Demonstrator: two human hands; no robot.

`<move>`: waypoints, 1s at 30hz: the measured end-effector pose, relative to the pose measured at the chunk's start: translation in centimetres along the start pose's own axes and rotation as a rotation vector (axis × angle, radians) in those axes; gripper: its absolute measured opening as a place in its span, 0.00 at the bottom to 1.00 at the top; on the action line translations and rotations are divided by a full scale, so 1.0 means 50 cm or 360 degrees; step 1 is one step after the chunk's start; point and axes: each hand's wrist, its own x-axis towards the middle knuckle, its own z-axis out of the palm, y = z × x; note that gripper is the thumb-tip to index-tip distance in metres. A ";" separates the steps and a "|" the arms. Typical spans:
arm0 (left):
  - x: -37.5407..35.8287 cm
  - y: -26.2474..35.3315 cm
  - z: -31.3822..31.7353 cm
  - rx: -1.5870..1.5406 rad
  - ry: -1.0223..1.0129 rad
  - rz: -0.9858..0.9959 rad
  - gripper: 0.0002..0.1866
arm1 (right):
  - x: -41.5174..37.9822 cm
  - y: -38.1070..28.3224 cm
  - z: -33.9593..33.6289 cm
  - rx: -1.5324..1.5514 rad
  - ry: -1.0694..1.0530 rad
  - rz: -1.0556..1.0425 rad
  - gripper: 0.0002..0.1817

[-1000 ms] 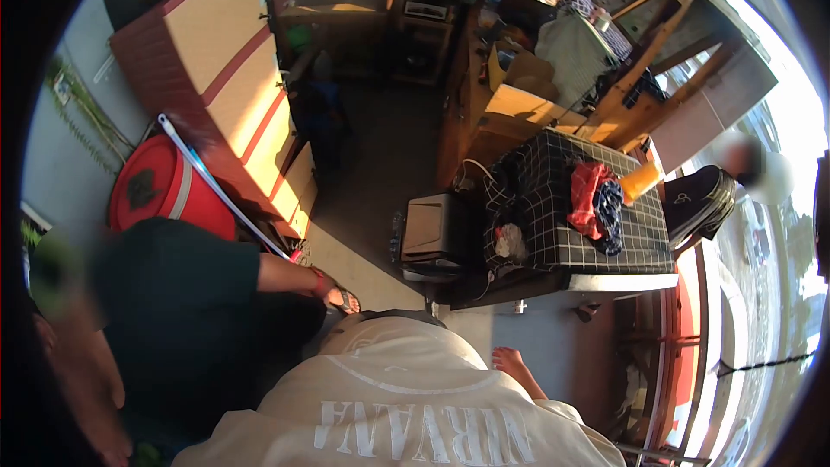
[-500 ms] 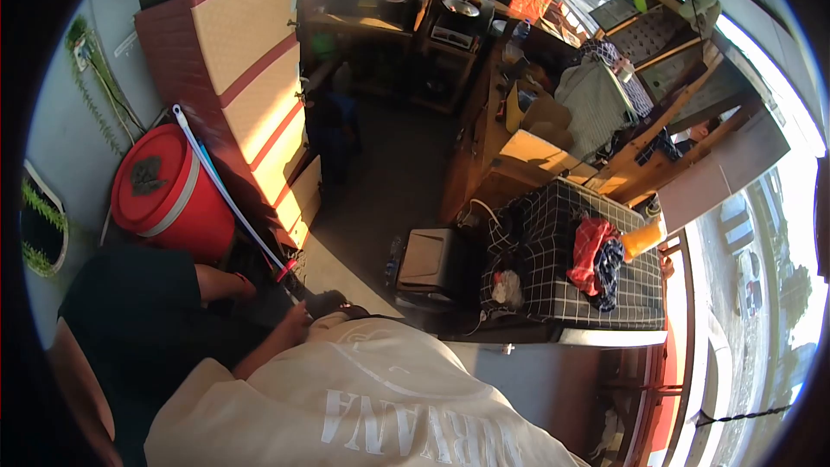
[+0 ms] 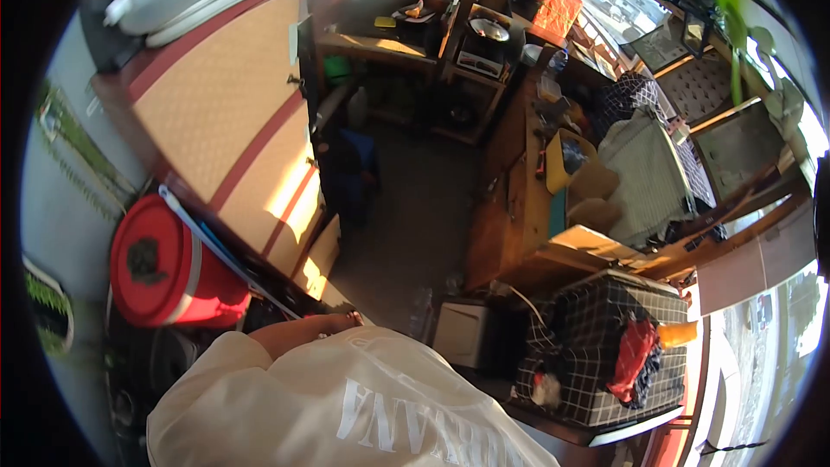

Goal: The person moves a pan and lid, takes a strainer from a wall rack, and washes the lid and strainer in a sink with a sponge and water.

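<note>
My left forearm reaches out of the beige sleeve across my front, and my left hand (image 3: 339,324) is just past the chest of my shirt (image 3: 346,389). Only a small part of its fingers shows, and whether they hold anything is hidden. Left of it, a blue and white pole (image 3: 203,229) slants down between a red lidded drum (image 3: 156,259) and a tall cabinet (image 3: 225,104). The pole's lower end passes behind my arm. My right hand is outside the picture.
On the right stands a table with a checked black cloth (image 3: 579,363), with a red cloth (image 3: 635,359) on it. A bin (image 3: 460,331) is beside it. Wooden counters (image 3: 510,207) line the dark floor (image 3: 415,216), with a stove (image 3: 484,56) at the back.
The view has shifted and turned. The person in dark clothing at the left is out of view. My left hand, earlier at the pole's lower end, now lies closer across my front.
</note>
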 end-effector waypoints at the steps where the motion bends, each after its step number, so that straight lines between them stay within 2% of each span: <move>1: -0.021 -0.007 -0.054 -0.0109 -0.0081 -0.0032 0.18 | 0.016 -0.029 0.015 0.0012 0.0016 -0.0007 0.16; 2: -0.035 -0.037 -0.093 -0.0211 -0.0161 -0.0068 0.17 | 0.032 -0.060 0.030 0.0022 0.0032 -0.0016 0.16; 3: -0.007 -0.137 -0.052 0.0210 -0.0195 0.0088 0.19 | 0.047 -0.089 0.043 0.0032 0.0044 -0.0027 0.16; 4: 0.020 -0.208 -0.047 -0.0100 -0.0265 -0.0430 0.26 | 0.059 -0.110 0.059 0.0038 0.0055 -0.0034 0.16; 6: -0.019 -0.209 -0.215 -0.0564 0.0143 -0.0975 0.26 | 0.084 -0.143 0.083 0.0031 0.0071 -0.0062 0.16; 7: -0.006 -0.228 -0.258 -0.0548 0.0121 -0.0974 0.26 | 0.096 -0.159 0.093 0.0016 0.0076 -0.0078 0.16; 9: 0.025 -0.262 -0.317 -0.0961 0.0524 -0.0964 0.23 | 0.120 -0.180 0.107 -0.0027 0.0083 -0.0126 0.16; 10: 0.041 -0.262 -0.347 -0.0948 0.0503 -0.0959 0.23 | 0.135 -0.188 0.110 -0.0069 0.0079 -0.0167 0.16; 12: 0.069 -0.261 -0.403 -0.1404 0.0618 -0.0876 0.21 | 0.169 -0.205 0.114 -0.0185 0.0063 -0.0301 0.15; 13: 0.083 -0.268 -0.425 -0.1392 0.0604 -0.0867 0.21 | 0.186 -0.216 0.113 -0.0254 0.0052 -0.0396 0.15; 15: 0.118 -0.286 -0.459 -0.1550 0.0340 -0.0831 0.21 | 0.231 -0.254 0.101 -0.0389 0.0033 -0.0656 0.15; 17: 0.163 -0.360 -0.441 -0.1400 0.0280 -0.0774 0.22 | 0.288 -0.314 0.074 -0.0416 0.0031 -0.0799 0.15; 18: 0.182 -0.409 -0.422 -0.1263 0.0228 -0.0729 0.22 | 0.320 -0.358 0.058 -0.0376 0.0036 -0.0789 0.15; 20: 0.199 -0.507 -0.402 -0.1282 0.0321 -0.0720 0.23 | 0.333 -0.510 0.039 0.0294 0.0054 -0.0178 0.11; 22: 0.173 -0.513 -0.457 -0.1166 0.0676 -0.1110 0.19 | 0.465 -0.571 -0.026 -0.1006 0.0161 -0.0493 0.11; 24: 0.162 -0.541 -0.471 -0.1187 0.0599 -0.1296 0.19 | 0.534 -0.673 -0.074 -0.0192 0.0180 -0.0118 0.09; 25: 0.159 -0.555 -0.476 -0.1219 0.0516 -0.1362 0.19 | 0.500 -0.782 -0.077 0.0153 0.0312 0.0055 0.15; 27: 0.153 -0.589 -0.481 -0.1286 0.0382 -0.1502 0.18 | 0.567 -0.906 -0.144 0.0075 0.0174 -0.0075 0.16; 30: 0.161 -0.638 -0.528 -0.1361 0.0324 -0.1665 0.18 | 0.590 -1.117 -0.185 0.0102 0.0248 -0.0042 0.15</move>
